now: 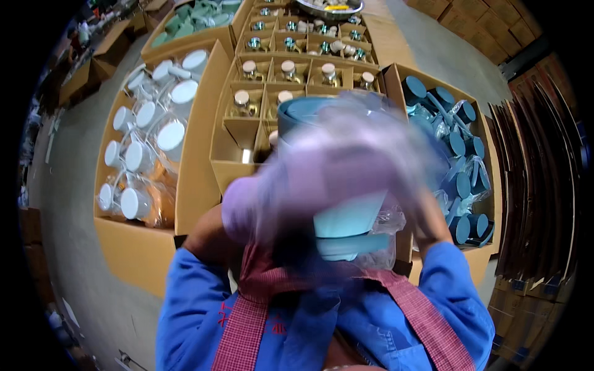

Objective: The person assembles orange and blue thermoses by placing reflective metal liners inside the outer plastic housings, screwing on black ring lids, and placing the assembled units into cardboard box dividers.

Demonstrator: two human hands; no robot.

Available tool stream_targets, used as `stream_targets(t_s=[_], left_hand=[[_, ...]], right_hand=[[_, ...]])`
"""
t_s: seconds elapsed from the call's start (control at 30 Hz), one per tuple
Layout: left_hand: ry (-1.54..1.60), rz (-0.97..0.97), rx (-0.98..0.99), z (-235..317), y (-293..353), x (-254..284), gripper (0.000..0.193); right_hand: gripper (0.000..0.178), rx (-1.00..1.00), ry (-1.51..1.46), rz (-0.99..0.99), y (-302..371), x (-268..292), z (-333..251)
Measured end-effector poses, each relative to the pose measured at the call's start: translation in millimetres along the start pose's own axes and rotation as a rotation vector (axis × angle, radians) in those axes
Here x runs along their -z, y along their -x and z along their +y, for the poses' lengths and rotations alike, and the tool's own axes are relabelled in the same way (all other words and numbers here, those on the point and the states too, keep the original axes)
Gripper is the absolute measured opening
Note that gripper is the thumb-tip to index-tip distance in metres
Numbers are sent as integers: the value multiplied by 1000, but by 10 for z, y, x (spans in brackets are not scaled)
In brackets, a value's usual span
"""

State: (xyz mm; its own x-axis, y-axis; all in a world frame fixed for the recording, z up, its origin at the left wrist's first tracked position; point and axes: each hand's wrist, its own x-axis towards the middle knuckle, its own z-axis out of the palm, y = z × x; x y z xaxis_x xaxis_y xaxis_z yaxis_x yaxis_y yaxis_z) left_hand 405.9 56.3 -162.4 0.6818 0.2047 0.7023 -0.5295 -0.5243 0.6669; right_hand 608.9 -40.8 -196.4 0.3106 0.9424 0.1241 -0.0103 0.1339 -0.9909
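In front of my chest, motion smears both hands. A purple glove covers my left hand (244,201); its fingers are lost in a pale purple blur. My right hand (411,157) is a whitish streak to the right, its fingers hidden too. Between and below them shows a light teal plastic body (348,213) with a darker teal band, perhaps a jug. A dark teal round rim (294,114) stands out above the blur; whether it is part of the same piece I cannot tell. A clear plastic bag (387,232) hangs beside the teal body.
Ahead, a divided carton (226,145) holds glass bottles with pale caps (288,68). White-lidded jugs (145,114) fill a carton at left, dark teal lidded ones (458,145) a carton at right. A metal bowl (328,7) sits at the back; cardboard sheets (532,179) stand far right.
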Motion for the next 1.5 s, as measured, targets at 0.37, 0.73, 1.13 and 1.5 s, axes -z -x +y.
stream_targets(t_s=[0.37,0.73,1.13,1.5], left_hand=[[-262,225,73,-351,-109,387,38],[-330,186,-284,-82,-435,196,41],[-1133,-318,655,-2396,1534,217,26],[-1026,106,59,265,-802,818,53]], right_hand=[[60,329,3,-16,206,48,-113],[59,268,-181,187,-70,5,-255],[44,123,-1004,353,-1006,1075,1767],[53,-277,-215,338,-407,358,1136]])
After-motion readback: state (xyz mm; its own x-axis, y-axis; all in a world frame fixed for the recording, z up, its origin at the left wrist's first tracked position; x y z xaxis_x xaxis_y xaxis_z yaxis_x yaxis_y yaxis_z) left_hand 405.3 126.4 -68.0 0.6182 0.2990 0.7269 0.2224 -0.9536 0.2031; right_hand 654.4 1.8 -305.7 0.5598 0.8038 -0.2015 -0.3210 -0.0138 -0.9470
